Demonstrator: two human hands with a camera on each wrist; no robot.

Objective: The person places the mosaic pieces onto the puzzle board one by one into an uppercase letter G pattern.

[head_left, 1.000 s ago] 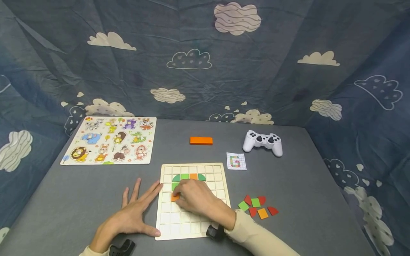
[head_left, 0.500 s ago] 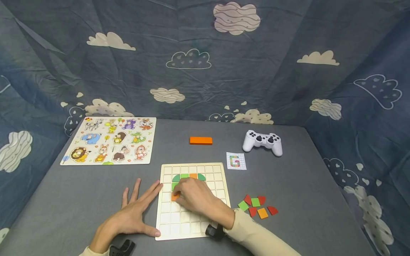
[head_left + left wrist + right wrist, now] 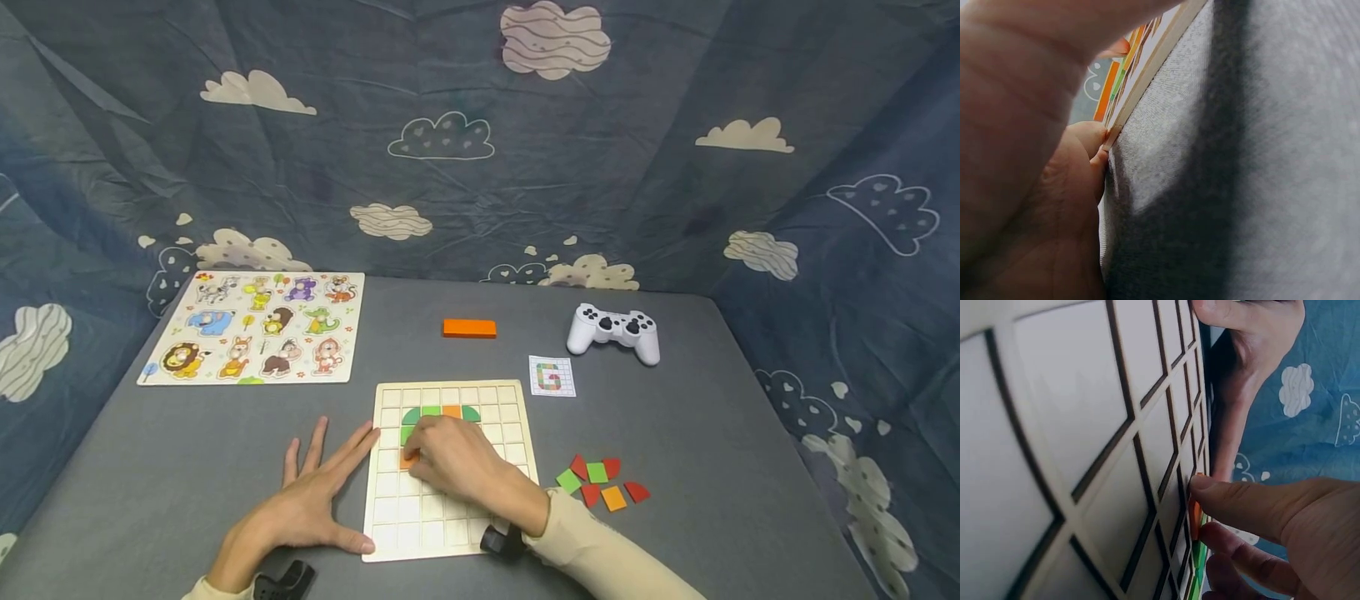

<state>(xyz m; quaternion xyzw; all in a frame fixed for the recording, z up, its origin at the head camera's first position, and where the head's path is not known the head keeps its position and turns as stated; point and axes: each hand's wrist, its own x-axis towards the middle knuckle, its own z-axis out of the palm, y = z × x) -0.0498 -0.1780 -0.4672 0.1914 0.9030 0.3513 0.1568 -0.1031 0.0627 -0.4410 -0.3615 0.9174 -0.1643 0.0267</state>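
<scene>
A wooden grid board (image 3: 420,533) lies on the table in the head view. My left hand (image 3: 307,504) is spread beside it, with thumb and fingertips touching its left edge. Over the board's upper part, my right hand (image 3: 457,458) pinches an orange square tile (image 3: 407,461) between thumb and forefinger; the tile sits in the grid. Above it is a light green square (image 3: 406,435), partly covered by the fingers. The row beyond holds a dark green quarter-round (image 3: 411,415), a green square, an orange square (image 3: 452,411) and another dark green quarter-round. My right hand hides some middle cells.
Several loose red, green and orange tiles (image 3: 614,498) lie right of the board. A small pattern card (image 3: 552,377), a white game controller (image 3: 613,333) and an orange block (image 3: 469,328) are farther back. An animal picture board (image 3: 255,329) lies at the back left.
</scene>
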